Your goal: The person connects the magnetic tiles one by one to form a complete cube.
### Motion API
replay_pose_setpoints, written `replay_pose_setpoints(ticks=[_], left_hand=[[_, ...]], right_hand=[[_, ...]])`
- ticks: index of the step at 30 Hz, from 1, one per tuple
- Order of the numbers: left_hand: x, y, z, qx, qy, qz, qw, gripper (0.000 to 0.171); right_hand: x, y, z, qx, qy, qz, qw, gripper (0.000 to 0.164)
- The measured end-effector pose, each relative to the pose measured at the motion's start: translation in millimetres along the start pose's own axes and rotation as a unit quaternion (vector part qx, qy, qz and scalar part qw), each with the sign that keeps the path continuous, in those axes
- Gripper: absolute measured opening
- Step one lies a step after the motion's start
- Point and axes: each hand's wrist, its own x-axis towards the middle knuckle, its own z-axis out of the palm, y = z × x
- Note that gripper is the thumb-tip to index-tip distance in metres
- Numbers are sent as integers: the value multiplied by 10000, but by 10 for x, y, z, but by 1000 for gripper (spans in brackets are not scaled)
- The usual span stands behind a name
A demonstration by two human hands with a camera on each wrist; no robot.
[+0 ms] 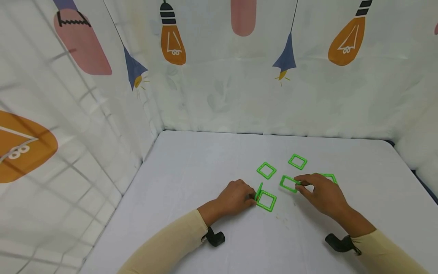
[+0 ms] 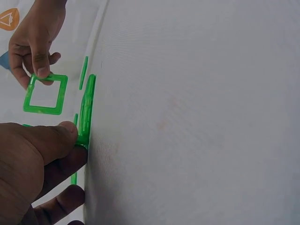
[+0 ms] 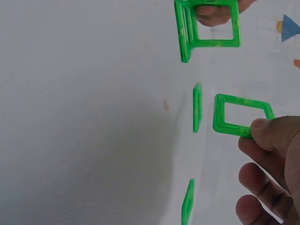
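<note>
My left hand (image 1: pixel 236 198) pinches a green square magnetic tile (image 1: pixel 259 190) that stands upright along the left edge of a flat tile (image 1: pixel 273 204) on the table. In the right wrist view these two tiles meet at an angle, edge to edge. My right hand (image 1: pixel 323 194) holds another green open-framed tile (image 3: pixel 219 112) between thumb and fingers, raised off the table, to the right of the pair. That held tile is apart from the others. The left wrist view shows my left thumb (image 2: pixel 65 133) at the foot of the upright tile.
Farther back on the white table (image 1: pixel 205 160) lie a flat green tile (image 1: pixel 270 166) and another tile (image 1: pixel 300 157) to its right. One more tile (image 1: pixel 333 177) is partly hidden behind my right hand. Printed white cloth (image 1: pixel 222 95) hangs behind the table and at its left.
</note>
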Motion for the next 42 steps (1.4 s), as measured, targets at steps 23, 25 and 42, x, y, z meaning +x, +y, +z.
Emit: replay_pose_setpoints(ticks=[23, 25, 42], left_hand=[[31, -46, 46, 4, -11, 62, 10000, 8], [33, -49, 51, 0, -1, 80, 10000, 8], [33, -81, 73, -39, 34, 196, 9998, 7]], right_hand=[[111, -112, 160, 162, -64, -103, 9998, 29], [118, -123, 173, 156, -60, -113, 9998, 29], [150, -165, 307, 183, -121, -159, 9996, 28]])
